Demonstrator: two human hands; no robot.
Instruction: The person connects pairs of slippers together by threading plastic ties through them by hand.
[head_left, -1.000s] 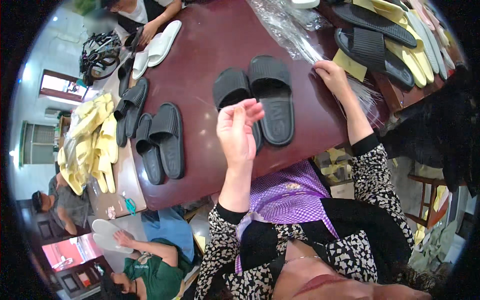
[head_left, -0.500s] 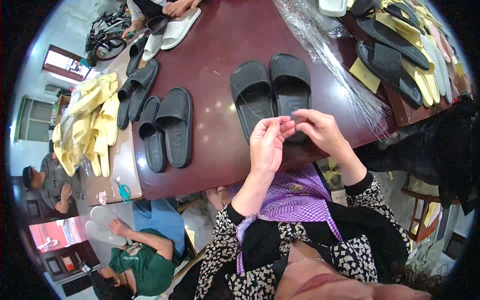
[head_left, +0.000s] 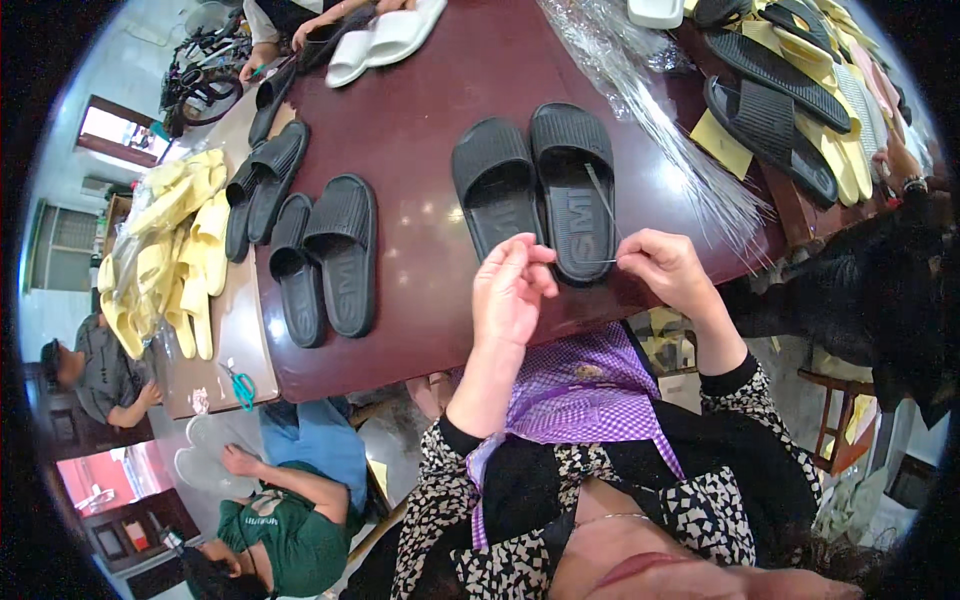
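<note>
A pair of black slide sandals lies side by side on the dark red table in front of me. My left hand and my right hand are raised just in front of the pair's near ends. Both pinch the ends of a thin clear plastic tie stretched between them, one end rising over the right sandal.
A bundle of clear plastic ties fans out to the right. Another black pair and more black sandals lie left, beside yellow sandals and teal scissors. More black and yellow sandals are stacked at the right. Other people sit nearby.
My right hand came back from the tie bundle with one tie. Both hands have met in front of the black pair and now hold the tie between them.
</note>
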